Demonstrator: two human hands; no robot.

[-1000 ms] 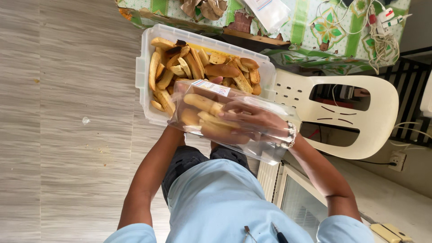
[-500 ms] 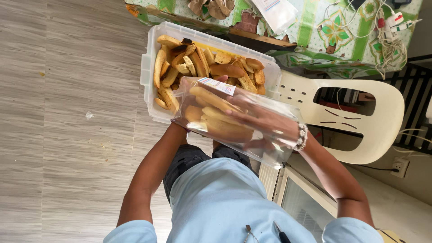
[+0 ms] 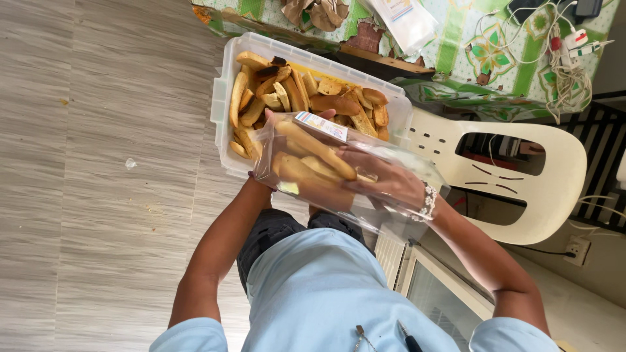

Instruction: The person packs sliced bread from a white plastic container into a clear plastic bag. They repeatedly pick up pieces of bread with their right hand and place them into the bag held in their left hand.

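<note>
A white plastic chair [image 3: 521, 176] stands beside your clear bin [image 3: 225, 98] of toasted bread sticks [image 3: 293, 98]. Above it, your right hand [image 3: 385, 179] is inside the clear bag [image 3: 313, 163], gripping sticks; your left hand [image 3: 261, 176] holds the bag from beneath.

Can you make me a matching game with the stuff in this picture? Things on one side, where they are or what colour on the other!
Things:
1. clear bag
2. plastic tub
3. chair
4. floor

Descriptions:
A. cream, with holes in it
B. grey and striped
C. held in both hands, bread sticks inside
D. full of bread sticks, resting on the lap

Pairs: 1-C, 2-D, 3-A, 4-B
</note>
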